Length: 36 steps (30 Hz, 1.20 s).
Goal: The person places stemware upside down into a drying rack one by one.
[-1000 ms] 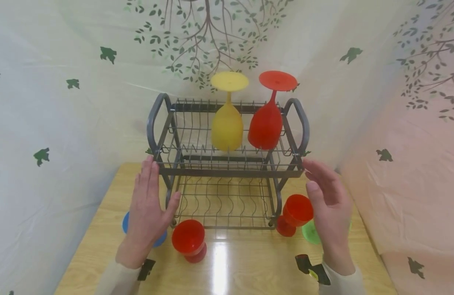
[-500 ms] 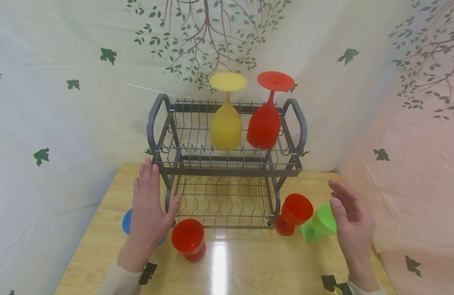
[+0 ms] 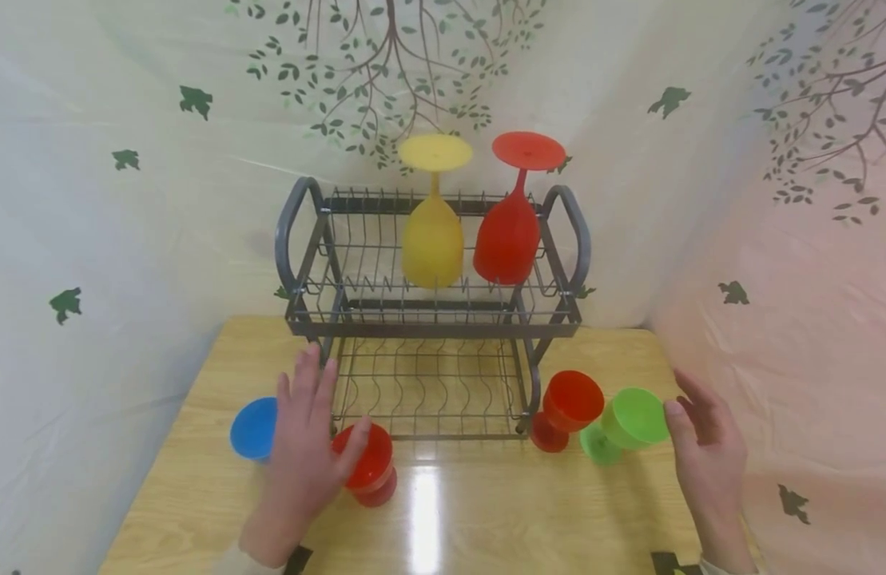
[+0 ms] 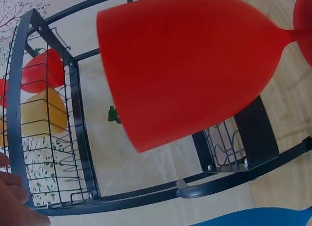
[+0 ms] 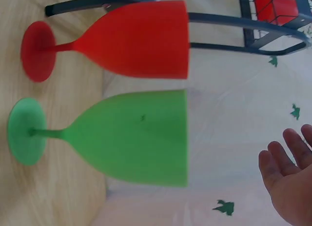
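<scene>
My left hand (image 3: 306,447) hovers with spread fingers between a blue goblet (image 3: 252,430) and a red goblet (image 3: 378,463), partly covering both in the head view. In the left wrist view that red goblet (image 4: 195,65) fills the middle, upright on the table and apart from my fingers. On the right, my right hand (image 3: 710,455) hangs in the air beside a green goblet (image 3: 635,419), fingers loosely bent and holding nothing. The right wrist view has the hand (image 5: 292,179) apart from the green goblet (image 5: 131,138). Another red goblet (image 3: 574,401) stands left of the green one.
A dark two-tier dish rack (image 3: 435,329) stands at the back of the wooden table (image 3: 500,511). Upside down on its top tier are a yellow goblet (image 3: 433,243) and a red goblet (image 3: 507,239). A leaf-patterned cloth (image 3: 126,239) hangs behind and at the sides.
My right hand has moved right and down from the rack's right corner to beside the green goblet. My left hand has come away from the rack's left corner, nearer and slightly right.
</scene>
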{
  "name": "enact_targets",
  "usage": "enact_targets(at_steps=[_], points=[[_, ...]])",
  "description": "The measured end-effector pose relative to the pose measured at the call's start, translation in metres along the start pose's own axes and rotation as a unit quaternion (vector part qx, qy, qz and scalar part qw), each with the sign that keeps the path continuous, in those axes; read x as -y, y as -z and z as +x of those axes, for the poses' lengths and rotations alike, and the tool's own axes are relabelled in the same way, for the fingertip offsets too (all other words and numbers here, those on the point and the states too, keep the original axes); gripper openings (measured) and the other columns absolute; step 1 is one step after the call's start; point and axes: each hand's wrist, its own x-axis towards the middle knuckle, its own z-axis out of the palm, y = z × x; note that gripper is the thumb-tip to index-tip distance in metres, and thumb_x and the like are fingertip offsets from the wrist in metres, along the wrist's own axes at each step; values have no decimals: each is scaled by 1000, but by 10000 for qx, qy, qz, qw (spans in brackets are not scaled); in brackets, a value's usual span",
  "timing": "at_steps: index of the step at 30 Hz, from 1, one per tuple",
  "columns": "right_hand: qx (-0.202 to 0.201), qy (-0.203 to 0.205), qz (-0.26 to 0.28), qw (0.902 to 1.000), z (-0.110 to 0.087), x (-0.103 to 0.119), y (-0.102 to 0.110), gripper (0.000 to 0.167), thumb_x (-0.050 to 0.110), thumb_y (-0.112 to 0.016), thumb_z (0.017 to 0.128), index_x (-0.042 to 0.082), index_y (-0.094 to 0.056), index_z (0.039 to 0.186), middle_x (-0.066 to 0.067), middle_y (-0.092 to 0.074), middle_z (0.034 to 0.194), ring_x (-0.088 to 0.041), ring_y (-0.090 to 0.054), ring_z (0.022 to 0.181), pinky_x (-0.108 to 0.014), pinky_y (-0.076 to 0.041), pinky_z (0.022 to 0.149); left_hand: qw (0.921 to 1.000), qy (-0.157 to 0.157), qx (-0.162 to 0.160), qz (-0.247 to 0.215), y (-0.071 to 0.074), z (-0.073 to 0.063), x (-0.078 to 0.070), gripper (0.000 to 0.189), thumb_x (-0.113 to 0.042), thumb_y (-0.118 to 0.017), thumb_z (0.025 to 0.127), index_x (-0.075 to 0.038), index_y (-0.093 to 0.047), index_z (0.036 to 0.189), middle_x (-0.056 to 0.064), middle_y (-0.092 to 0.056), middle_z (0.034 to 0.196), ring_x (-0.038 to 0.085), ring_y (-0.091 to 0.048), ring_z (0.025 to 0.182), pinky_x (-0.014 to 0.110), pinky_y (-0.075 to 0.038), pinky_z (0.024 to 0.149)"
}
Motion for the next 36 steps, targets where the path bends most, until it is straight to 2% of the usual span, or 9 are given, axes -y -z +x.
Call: enact_targets(at_steps=[5, 9, 14, 18, 24, 28, 36], points=[[82, -49, -37, 9999, 0, -14, 5, 48, -2, -62, 100, 3, -53, 148, -4, -56, 150, -5, -55, 129, -15, -43, 106, 9985, 175, 507, -67, -1, -8, -8, 75, -55, -36, 107, 2, -41, 155, 20, -34, 165, 41, -26, 154, 65, -15, 123], [281, -344, 65, 9990, 0, -27, 8, 55, 0, -61, 101, 7, -46, 154, -5, -48, 157, -7, -49, 137, -15, -39, 111, 9972, 67, 702, -239, -5, -13, -15, 72, -54, -38, 107, 2, -48, 150, 20, -44, 159, 43, -35, 149, 64, -20, 122], [490, -462, 179, 9976, -3, -47, 11, 62, -2, -61, 100, 8, -39, 158, -8, -40, 163, -11, -40, 146, -16, -34, 115, 9967, -219, 753, -231, -13, -19, -23, 67, -52, -38, 107, 1, -57, 143, 18, -53, 152, 41, -45, 144, 67, -31, 116], [602, -477, 644, 9950, -7, -65, 14, 70, -11, -62, 96, 5, -36, 159, -11, -37, 164, -15, -34, 150, -19, -32, 117, 9959, -382, 819, -84, -21, -19, -27, 67, -54, -36, 106, -1, -59, 141, 17, -53, 152, 42, -46, 142, 71, -36, 110], [922, -577, 1173, 9871, -15, -88, 16, 78, -14, -61, 95, 8, -28, 162, -12, -30, 168, -13, -30, 151, -17, -31, 117, 9934, -467, 1042, 65, -28, -16, -31, 70, -57, -34, 106, -1, -58, 141, 19, -50, 154, 44, -45, 142, 70, -32, 113], [1166, -608, 1471, 9803, -21, -99, 14, 84, -18, -61, 93, 3, -21, 163, -11, -26, 169, -11, -27, 153, -14, -30, 116, 9918, -451, 1189, 147, -30, -17, -33, 73, -60, -30, 107, -2, -59, 141, 19, -48, 155, 43, -42, 145, 68, -29, 116], [1361, -1017, 1309, 9767, -30, -111, 13, 94, -14, -64, 93, 6, -8, 166, -19, -14, 171, -6, -28, 150, -12, -30, 114, 9916, -435, 1211, 128, -34, -23, -37, 73, -59, -31, 107, -2, -56, 144, 18, -46, 157, 43, -41, 145, 69, -31, 114]])
